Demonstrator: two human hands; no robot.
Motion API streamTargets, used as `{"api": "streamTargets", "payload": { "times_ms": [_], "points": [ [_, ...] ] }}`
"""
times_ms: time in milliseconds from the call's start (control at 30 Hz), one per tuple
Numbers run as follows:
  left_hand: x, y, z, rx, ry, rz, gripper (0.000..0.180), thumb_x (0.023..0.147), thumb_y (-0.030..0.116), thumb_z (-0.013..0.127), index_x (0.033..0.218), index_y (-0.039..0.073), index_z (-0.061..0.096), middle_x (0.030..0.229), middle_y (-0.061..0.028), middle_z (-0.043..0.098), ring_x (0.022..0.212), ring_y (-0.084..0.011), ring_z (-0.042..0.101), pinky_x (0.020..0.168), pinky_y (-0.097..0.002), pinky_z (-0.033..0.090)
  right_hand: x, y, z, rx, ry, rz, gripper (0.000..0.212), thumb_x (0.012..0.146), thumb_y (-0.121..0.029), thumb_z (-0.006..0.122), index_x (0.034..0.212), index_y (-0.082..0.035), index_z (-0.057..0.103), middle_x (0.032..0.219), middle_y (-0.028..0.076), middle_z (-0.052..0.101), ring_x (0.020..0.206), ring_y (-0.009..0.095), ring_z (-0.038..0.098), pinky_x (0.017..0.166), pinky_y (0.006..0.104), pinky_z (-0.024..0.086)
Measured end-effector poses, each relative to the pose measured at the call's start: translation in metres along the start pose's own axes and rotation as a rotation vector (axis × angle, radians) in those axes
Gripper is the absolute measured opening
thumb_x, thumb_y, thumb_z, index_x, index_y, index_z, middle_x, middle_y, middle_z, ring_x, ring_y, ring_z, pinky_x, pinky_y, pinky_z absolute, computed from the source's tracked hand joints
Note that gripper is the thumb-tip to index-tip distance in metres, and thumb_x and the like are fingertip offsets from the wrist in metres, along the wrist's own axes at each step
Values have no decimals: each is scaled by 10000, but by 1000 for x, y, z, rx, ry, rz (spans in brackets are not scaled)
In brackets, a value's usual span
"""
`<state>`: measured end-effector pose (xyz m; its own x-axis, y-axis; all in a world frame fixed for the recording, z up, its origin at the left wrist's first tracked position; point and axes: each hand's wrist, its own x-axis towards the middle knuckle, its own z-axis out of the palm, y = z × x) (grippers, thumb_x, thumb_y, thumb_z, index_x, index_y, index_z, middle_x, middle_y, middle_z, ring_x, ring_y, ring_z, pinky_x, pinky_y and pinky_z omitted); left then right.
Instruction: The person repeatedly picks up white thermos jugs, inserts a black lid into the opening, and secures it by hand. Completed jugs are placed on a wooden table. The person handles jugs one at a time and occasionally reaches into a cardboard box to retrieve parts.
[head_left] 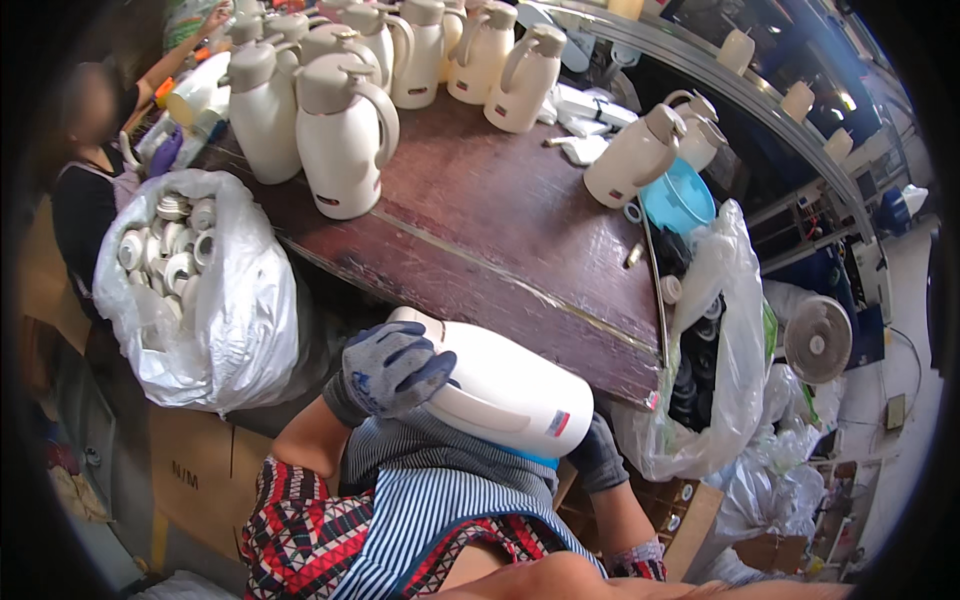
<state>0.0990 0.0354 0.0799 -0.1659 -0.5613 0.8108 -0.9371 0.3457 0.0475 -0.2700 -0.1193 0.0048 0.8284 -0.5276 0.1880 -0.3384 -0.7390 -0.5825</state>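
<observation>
A white vacuum jug (515, 375) lies on its side in front of my body, its base toward the right and its handle (470, 412) turned toward me. My left hand (395, 370), in a grey and blue work glove, is closed over the top end by the neck and handle. At the base, my gloved right hand (600, 455) holds the jug from the right; its fingers are mostly hidden behind it. A blue strip (540, 461) shows under the jug's lower edge. Against the striped apron (430, 500) the jug is close to my lap.
Several upright vacuum jugs (340, 140) stand on the dark red table (480, 210). Another jug (632, 160) is by a blue basin (680, 195) at right. Plastic bags of white parts (215, 330) and black parts (740, 340) flank the table. Far left, a person (85, 200) reaches over.
</observation>
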Motion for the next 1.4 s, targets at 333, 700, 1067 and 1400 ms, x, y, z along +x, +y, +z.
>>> {"api": "streamTargets", "payload": {
  "times_ms": [333, 700, 1067, 1400],
  "points": [
    [223, -105, 25, 465, -86, 370, 113, 893, 227, 647, 986, 219, 711, 901, 0, 615, 812, -204, 636, 667, -349, 533, 67, 40, -24, 1002, 634, 625, 140, 999, -110, 668, 1117, -53, 620, 927, 77, 700, 719, 149, 646, 638, 306, 564],
    [249, -314, 120, 763, -712, 461, 145, 899, 249, 612, 990, 319, 701, 963, -31, 621, 949, -238, 663, 798, -419, 535, 49, 132, -47, 860, 897, 591, 124, 978, -74, 665, 1092, -38, 634, 903, 70, 698, 715, 146, 639, 640, 299, 551],
    [302, -316, 159, 861, -1316, -417, 736, 846, 654, 693, 1411, 188, 633, 1428, -155, 604, 1385, -333, 525, 1177, -589, 333, 73, 193, -44, 59, 772, 627, 364, 980, 2, 562, 1342, 5, 593, 1258, 179, 690, 1152, 288, 688, 1012, 408, 531],
    [285, -358, 314, 20, -41, -577, 901, 762, 64, 726, 1577, 323, 442, 1319, -232, 518, 1194, -418, 588, 1058, -438, 509, 65, 164, -56, -556, 571, 592, 480, 885, -242, 723, 1316, -66, 606, 1493, 268, 480, 1284, 489, 513, 1057, 574, 431]
  ]
}}
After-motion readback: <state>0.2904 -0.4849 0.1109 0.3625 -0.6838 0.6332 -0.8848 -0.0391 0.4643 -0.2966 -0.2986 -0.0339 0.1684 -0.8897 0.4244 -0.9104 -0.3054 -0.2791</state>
